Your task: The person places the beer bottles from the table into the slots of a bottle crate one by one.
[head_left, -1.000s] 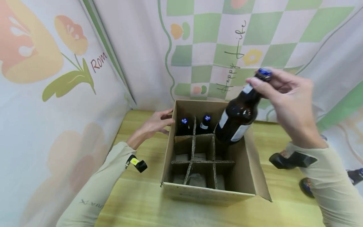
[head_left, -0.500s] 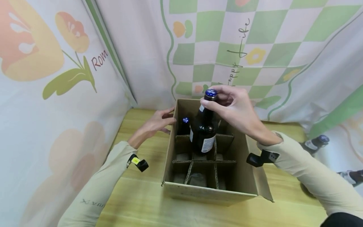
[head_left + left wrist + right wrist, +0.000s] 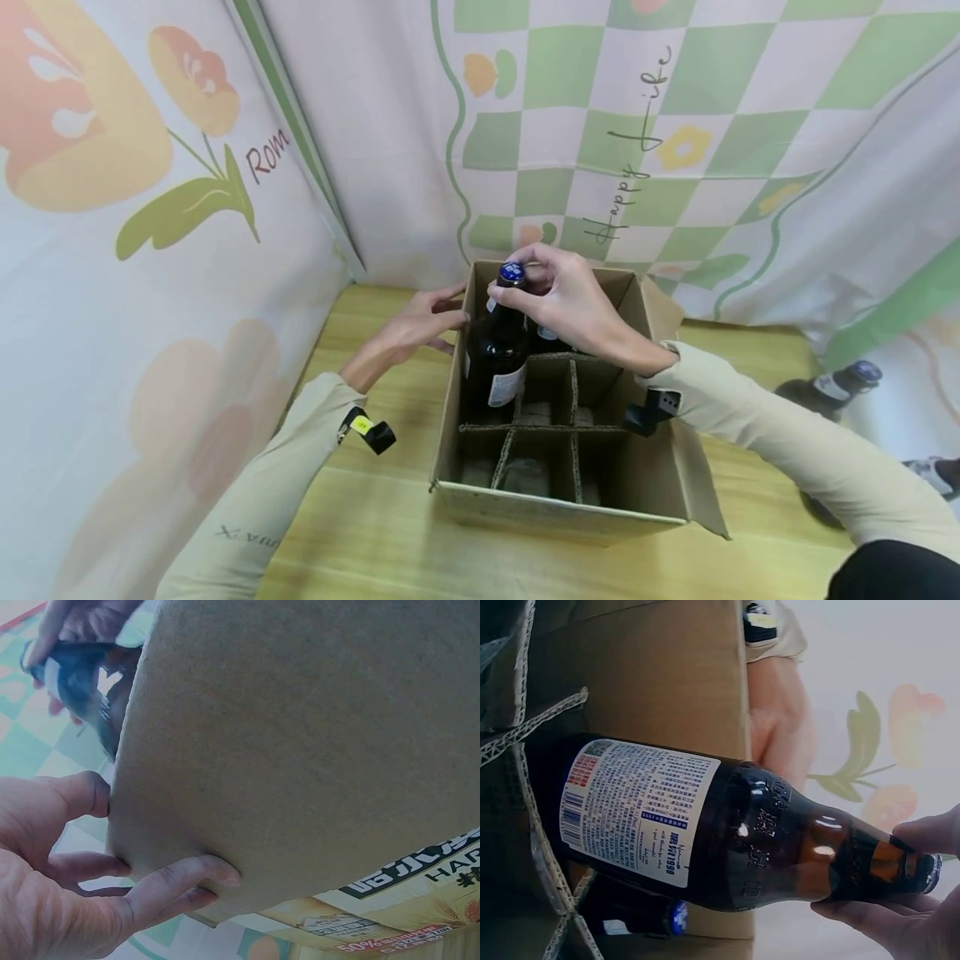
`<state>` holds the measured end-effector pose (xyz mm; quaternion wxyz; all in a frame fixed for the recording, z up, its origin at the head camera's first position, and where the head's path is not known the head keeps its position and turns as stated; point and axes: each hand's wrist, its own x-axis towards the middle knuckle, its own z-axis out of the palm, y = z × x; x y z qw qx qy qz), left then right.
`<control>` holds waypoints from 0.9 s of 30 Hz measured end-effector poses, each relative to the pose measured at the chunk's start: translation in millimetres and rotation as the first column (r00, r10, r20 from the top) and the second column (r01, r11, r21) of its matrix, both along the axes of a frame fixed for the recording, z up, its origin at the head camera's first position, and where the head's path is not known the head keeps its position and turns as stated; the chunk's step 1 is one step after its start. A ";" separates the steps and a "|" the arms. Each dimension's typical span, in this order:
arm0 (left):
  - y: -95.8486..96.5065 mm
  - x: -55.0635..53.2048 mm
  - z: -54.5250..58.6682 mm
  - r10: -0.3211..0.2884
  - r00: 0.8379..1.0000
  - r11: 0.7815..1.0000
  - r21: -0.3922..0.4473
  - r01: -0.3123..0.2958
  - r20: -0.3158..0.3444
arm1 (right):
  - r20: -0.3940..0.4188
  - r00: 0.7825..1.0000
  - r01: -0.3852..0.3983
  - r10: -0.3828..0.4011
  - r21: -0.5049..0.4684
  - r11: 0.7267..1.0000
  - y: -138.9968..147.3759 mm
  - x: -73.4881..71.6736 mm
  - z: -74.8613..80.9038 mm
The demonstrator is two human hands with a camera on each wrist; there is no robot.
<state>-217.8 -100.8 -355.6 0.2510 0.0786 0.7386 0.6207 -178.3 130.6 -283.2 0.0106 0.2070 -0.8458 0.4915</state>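
Holding a dark bottle (image 3: 497, 346) near-upright just inside the carton's (image 3: 558, 515) left edge, apparently at that column's middle cell; lower body is below the rim, can't tell if the base touches bottom. Main risk: base snagging a cardboard divider (image 3: 558, 428) and crushing it, since the bottle's own body blocks the head view into the cell. Second: base swinging into the left wall or the back-row bottle (image 3: 547, 332), because the only grip is high on the neck.

Right hand (image 3: 573, 304): thumb and fingers pinching the neck just under the cap, forearm across the carton's right edge. Left hand (image 3: 408, 327): outside the left edge near the back-left corner, fingers relaxed, tips against the wall, not clamping. Carton could skate on the table (image 3: 360, 517) if the base pushes sideways; that light touch may not stop it. Another bottle (image 3: 832, 387) sits toward the table's right edge, well apart.
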 end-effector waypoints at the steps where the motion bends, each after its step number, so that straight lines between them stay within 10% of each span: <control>1: 0.5 0.0 -0.2 -0.002 1.000 1.000 0.005 0.002 0.001 | -0.002 1.000 -0.006 0.006 0.009 1.000 -1.0 -1.2 -2.6; 13: 2.3 -1.3 -2.0 -0.012 1.000 0.999 0.034 0.012 -0.009 | -0.176 0.949 -0.208 0.262 0.278 0.938 -8.5 -8.3 -28.1; 27: 0.3 1.0 -2.3 0.004 1.000 1.000 0.025 -0.004 -0.001 | -0.010 0.927 -0.339 0.374 0.401 0.851 -19.4 -14.4 -60.0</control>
